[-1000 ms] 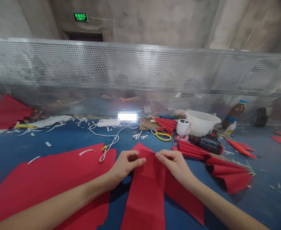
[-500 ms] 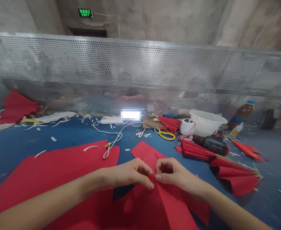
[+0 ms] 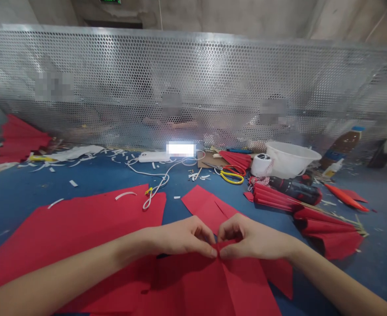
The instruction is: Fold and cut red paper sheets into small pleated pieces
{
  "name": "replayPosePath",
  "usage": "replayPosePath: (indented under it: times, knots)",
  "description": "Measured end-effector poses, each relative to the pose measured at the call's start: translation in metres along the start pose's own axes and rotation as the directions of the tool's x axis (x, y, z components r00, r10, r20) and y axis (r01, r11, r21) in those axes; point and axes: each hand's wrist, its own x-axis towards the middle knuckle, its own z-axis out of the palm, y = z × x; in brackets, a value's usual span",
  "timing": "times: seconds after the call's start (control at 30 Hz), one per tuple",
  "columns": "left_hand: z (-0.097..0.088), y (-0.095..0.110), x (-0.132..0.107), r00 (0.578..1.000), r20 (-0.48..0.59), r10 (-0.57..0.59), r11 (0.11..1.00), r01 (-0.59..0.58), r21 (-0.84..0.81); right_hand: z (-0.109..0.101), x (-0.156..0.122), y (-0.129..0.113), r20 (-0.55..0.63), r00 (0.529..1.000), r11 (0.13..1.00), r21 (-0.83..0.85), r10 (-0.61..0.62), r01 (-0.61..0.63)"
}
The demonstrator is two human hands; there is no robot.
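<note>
A sheet of red paper hangs creased in front of me, its top edge pinched by both hands. My left hand grips that edge between thumb and curled fingers. Close beside it, almost touching, my right hand pinches the same edge. Behind the hands, another red piece with a slit in it lies on the blue table. A large flat red sheet spreads out under my left forearm.
Yellow-and-red-handled scissors, a spool of thread, a white bowl, a black power drill and pleated red paper lie to the right. A white cord crosses the middle. Behind stands a perforated metal screen.
My view has tilted down slightly. The fingertips of both hands have drawn closer together on the red paper, and its top edge now bends over between them.
</note>
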Motion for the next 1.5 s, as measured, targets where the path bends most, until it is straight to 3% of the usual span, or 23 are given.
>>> replayPosePath:
  times: [0.13,0.27,0.7,1.23,1.5]
  knots:
    - [0.006,-0.006,0.005,0.998,-0.068,-0.003,1.000,0.004,0.011,-0.003,-0.004,-0.003,0.019,1.000,0.985,-0.170,0.014,-0.010]
    - [0.010,-0.005,0.008,0.992,-0.128,0.005,0.999,0.000,0.042,-0.003,-0.004,-0.003,0.005,1.000,0.973,-0.230,-0.006,0.007]
    - [0.009,-0.008,0.009,0.996,-0.088,0.003,0.999,0.001,0.047,0.008,-0.006,-0.004,-0.050,0.991,0.936,-0.338,-0.126,0.102]
    - [0.008,-0.009,0.007,0.998,-0.056,0.012,0.998,-0.009,0.056,0.007,-0.004,0.001,0.018,0.998,0.984,-0.172,-0.052,0.054]
    - [0.009,-0.006,0.005,0.998,-0.053,0.025,0.997,-0.020,0.077,0.005,-0.005,0.000,0.029,0.998,0.981,-0.182,-0.062,0.066]
